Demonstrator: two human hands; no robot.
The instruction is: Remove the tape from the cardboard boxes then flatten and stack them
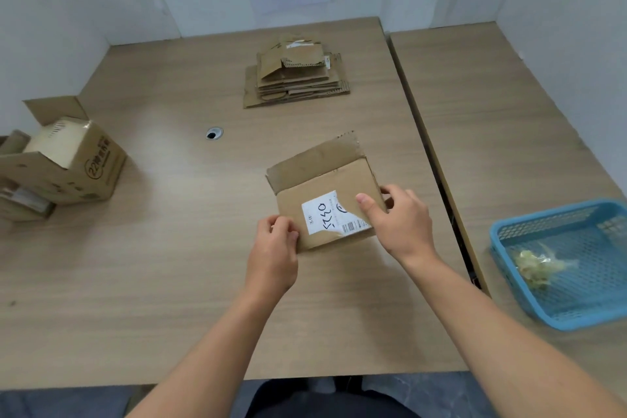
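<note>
Head view shows the job partly done. Beyond the fingertips, toward the wall, a stack of flattened boxes lies on the table. Out past the right hand's knuckles, a blue basket holds a wad of peeled tape.

Between the two hands sits the small cardboard box, with one flap open on the side away from the fingers. The left hand pinches its near-left corner with curled fingers. The right hand presses its thumb on the white label, and its other fingers wrap round the right edge.

I judge this box is next to be pressed flat; whether any tape remains on it I cannot tell. Well out beyond the left hand's knuckles, the unflattened boxes wait upright, partly cut off by the frame edge. The held box's underside and the right fingertips are hidden.
</note>
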